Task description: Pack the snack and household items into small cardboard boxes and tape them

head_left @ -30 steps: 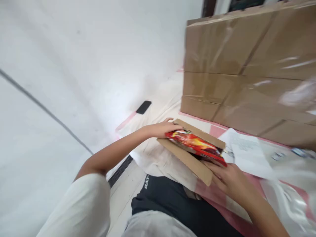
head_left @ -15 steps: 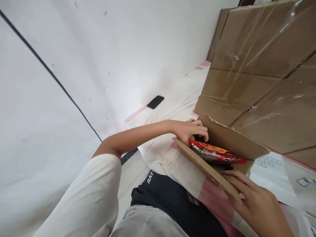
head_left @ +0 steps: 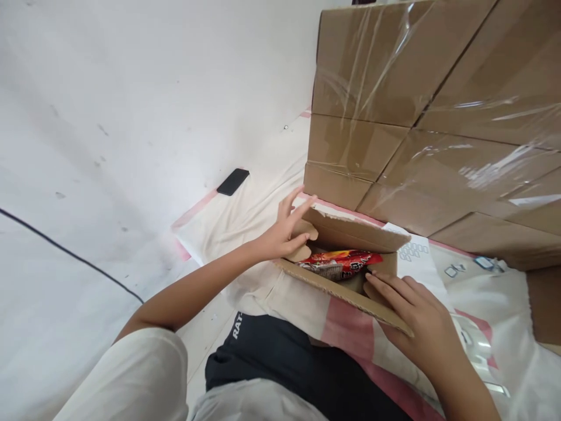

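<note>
A small open cardboard box sits on a white and pink cloth in front of me. Inside it lies a red and orange snack packet. My left hand rests at the box's left end, fingers stretched out over the side flap. My right hand lies at the right end, fingers extended and pressing on the near wall and right flap. Neither hand grips the packet.
A stack of large cardboard boxes wrapped in clear film stands right behind the small box. A black phone lies on the cloth by the white wall. Printed paper and clear plastic lie to the right.
The packet has dropped deeper into the box. My left hand has let go and spread its fingers over the left flap. My right hand has moved up to the right flap.
</note>
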Tool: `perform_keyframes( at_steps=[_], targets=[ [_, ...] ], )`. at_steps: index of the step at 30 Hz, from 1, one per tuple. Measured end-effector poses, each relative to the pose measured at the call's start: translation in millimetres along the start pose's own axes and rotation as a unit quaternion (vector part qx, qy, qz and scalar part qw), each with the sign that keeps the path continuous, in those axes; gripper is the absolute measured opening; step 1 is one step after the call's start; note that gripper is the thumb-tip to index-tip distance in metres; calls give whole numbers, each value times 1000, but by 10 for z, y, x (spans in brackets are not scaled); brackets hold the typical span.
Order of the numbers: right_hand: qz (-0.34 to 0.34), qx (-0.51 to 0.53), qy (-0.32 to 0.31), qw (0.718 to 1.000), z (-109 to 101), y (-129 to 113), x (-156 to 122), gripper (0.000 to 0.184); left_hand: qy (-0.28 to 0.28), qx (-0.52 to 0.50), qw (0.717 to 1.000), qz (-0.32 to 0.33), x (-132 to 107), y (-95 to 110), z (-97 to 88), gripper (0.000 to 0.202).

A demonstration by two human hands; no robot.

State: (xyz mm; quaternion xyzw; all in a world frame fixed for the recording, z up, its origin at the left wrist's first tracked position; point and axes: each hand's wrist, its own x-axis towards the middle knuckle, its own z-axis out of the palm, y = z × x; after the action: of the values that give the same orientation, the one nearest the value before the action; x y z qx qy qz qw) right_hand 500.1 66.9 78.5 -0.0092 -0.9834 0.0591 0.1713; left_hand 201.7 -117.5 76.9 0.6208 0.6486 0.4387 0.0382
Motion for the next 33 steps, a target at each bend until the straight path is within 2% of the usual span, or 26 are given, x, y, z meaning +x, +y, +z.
perform_keyframes(
  at_steps=[2,4,6,8,9,12,14,17,21,23,25,26,28,29,31,33],
  targets=[
    [28,54,47,997,92,-36,19,56,8,-14,1000,-15,-17,10,-56,79],
    [98,118,124,980,223,-120,43,53,-28,-69,997,-20,-60,29,-145,65],
    [193,175,207,943,365,-246,71,60,-78,-113,990,-26,-121,47,-228,53],
    [261,220,256,904,484,-379,92,74,-105,-131,985,-31,-178,54,-278,57],
    [275,241,266,892,524,-437,99,78,-96,-131,986,-32,-199,52,-288,61],
    [284,294,282,868,543,-534,116,75,-42,-130,990,-14,-223,32,-268,73],
    [317,306,286,851,488,-535,146,70,-23,-104,994,-10,-215,24,-230,61],
    [378,332,249,827,386,-498,234,61,-58,-28,997,-36,-189,57,-179,41],
    [388,377,204,816,293,-474,258,50,-115,44,992,-23,-152,162,-183,40],
    [388,369,203,820,210,-448,102,48,-116,77,990,-15,-150,205,-202,43],
    [420,295,238,824,71,-373,-201,40,-100,118,988,-1,-181,245,-199,50],
    [452,238,264,818,-12,-315,-398,36,-77,144,987,10,-213,274,-179,55],
    [538,132,291,780,-168,-166,-829,36,23,199,979,45,-306,370,-76,62],
    [582,107,280,756,-225,-86,-1037,37,76,213,971,74,-359,443,14,64],
    [641,120,222,724,-283,62,-1378,41,118,181,968,130,-445,632,289,65],
    [661,186,159,709,-282,171,-1571,44,9,55,983,174,-455,849,700,53]
  ],
)
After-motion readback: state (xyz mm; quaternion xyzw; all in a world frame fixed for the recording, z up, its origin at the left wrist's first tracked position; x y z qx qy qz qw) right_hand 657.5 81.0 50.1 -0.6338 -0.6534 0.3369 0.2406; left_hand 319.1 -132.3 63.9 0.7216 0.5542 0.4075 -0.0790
